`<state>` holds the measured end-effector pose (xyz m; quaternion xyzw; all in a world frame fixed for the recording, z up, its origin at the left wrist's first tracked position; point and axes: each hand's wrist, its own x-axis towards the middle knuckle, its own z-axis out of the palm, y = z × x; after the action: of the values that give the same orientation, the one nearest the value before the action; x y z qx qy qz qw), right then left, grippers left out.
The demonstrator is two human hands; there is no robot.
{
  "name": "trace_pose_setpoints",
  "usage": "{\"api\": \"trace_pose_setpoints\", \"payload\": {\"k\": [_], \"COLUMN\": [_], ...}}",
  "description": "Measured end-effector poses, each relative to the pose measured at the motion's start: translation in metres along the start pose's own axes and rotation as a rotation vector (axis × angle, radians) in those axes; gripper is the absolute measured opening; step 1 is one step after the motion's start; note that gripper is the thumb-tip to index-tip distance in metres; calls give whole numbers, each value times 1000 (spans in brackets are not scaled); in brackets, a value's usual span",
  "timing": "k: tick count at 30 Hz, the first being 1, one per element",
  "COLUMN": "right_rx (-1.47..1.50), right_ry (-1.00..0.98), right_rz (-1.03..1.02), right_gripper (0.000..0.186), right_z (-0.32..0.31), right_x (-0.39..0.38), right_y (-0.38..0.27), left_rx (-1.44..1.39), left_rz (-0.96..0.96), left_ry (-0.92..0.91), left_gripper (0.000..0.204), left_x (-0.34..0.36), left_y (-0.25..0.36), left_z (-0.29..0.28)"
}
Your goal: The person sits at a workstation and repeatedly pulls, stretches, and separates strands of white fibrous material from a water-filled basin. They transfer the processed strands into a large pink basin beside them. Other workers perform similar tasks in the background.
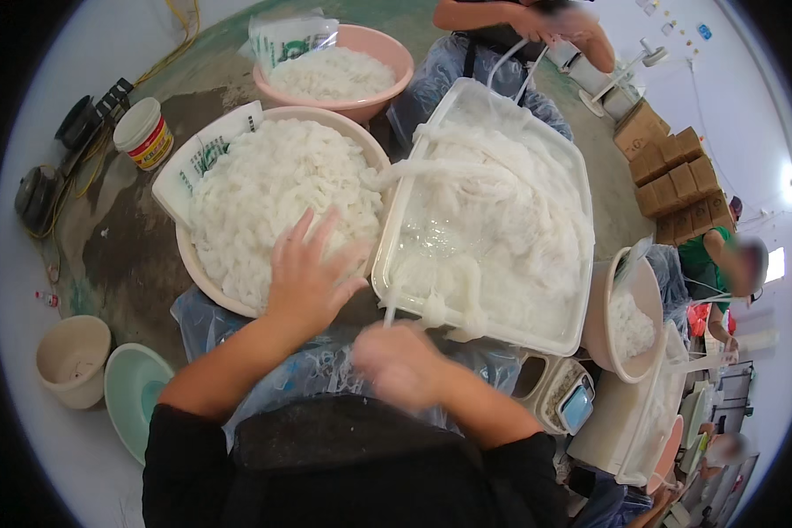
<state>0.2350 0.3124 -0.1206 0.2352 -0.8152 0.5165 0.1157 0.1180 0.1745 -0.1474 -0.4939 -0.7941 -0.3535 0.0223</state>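
My left hand (pixel 312 268), slightly blurred, is open with fingers spread over the near right side of a big pale basin (pixel 187 255). That basin is heaped with soft, wet white strands (pixel 277 198). At the near edge of the white tray (pixel 583 290), my right hand (pixel 400 361) is closed and smeared by motion. A thin white tube (pixel 390 310) rises from its fingers. Water and a tangle of long white strands (pixel 510 189) fill the tray; one thick strand reaches over to the basin. Near my right hand, swollen white lengths (pixel 468 304) hang across the tray's near rim.
Across the tray, a co-worker's hands (pixel 546 25) hold thin white tubes. A pink basin (pixel 402 75) stands behind, a white bucket (pixel 141 132) at left. A cream basin (pixel 53 352) and green basin (pixel 123 396) sit lower left. Another tub (pixel 600 308) stands right, near cardboard boxes (pixel 678 176).
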Motion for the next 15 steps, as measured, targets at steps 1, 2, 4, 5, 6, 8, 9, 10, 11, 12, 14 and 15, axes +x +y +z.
{"api": "trace_pose_setpoints", "payload": {"k": [1, 2, 4, 5, 6, 8, 9, 10, 11, 12, 14, 15], "right_rx": [118, 244, 217, 278, 748, 1236, 900, 663, 430, 300, 214, 270], "right_ry": [-165, -334, 212, 371, 458, 655, 638, 540, 432, 247, 37, -3], "right_rz": [-18, -35, -204, 547, 261, 245, 329, 397, 445, 479, 584, 647], "right_gripper": [7, 7, 5, 12, 16, 23, 19, 18, 17, 17, 19, 20], "right_z": [-5, -9, -33, -22, -32, -25, -3, 3, 9, 6, -6, -13], "right_x": [11, 19, 13, -13, -2, 16, 13, 11, 13, 12, 19, 26], "right_y": [-24, -41, -17, 18, 31, 41, 67, 81, 89, 93, 91, 87], "left_rx": [30, -115, -380, -520, -661, -403, -258, -329, -390, -409, -423, -530], "left_rz": [205, 291, 307, 289, 270, 124, 220, 227, 231, 199, 134, 175], "left_ry": [-4, -59, -99, -92, -79, 70, 191, 221, 253, 301, 413, 528], "left_gripper": [52, 55, 53, 49, 46, 29, 35, 35, 35, 40, 47, 45], "left_x": [1, -2, -9, -4, 0, 19, 22, 29, 35, 39, 43, 44], "left_y": [1, 8, 19, 24, 28, 14, -6, -9, -7, -14, -26, -37], "left_z": [9, 15, 18, 20, 24, 7, 12, 0, -20, -38, -97, -136]}}
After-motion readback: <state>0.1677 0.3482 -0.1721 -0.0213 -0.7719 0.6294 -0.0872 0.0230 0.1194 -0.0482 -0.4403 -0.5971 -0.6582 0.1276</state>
